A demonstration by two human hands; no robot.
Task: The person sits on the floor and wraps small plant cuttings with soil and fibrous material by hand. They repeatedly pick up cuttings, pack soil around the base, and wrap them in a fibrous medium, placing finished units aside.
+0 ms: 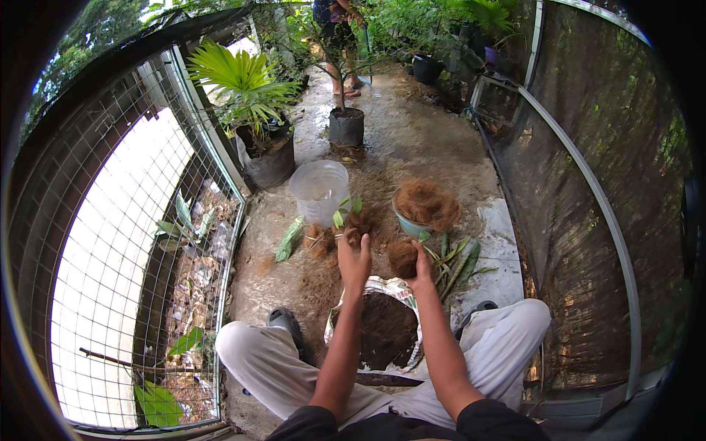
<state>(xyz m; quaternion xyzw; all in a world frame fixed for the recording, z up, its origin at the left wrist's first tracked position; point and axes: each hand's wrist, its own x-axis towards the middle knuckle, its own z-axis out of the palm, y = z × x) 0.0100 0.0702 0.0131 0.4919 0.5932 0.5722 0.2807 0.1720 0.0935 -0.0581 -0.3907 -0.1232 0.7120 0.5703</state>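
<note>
My right hand (422, 270) holds a round ball of brown coir fibre (403, 258) above the far right rim of the soil sack. My left hand (353, 259) is at a smaller fibre-wrapped clump near the leafy cuttings (340, 213); its palm and fingers partly hide the clump, so the grip is unclear. Another fibre-wrapped ball (318, 241), tied with pale string, lies just left of it. Between my forearms stands an open white sack (411, 300) of dark soil. Loose coir fibre (427, 203) heaps over a teal basin (409, 225) beyond my right hand.
A clear plastic tub (319, 190) stands ahead. Cut leaves (458, 263) lie at right, and one variegated leaf (289, 239) at left. Potted plants, including a fan palm (242, 82) and a sapling in a black bag (346, 128), stand farther off. A person (337, 33) stands behind the sapling. Wire mesh borders the left.
</note>
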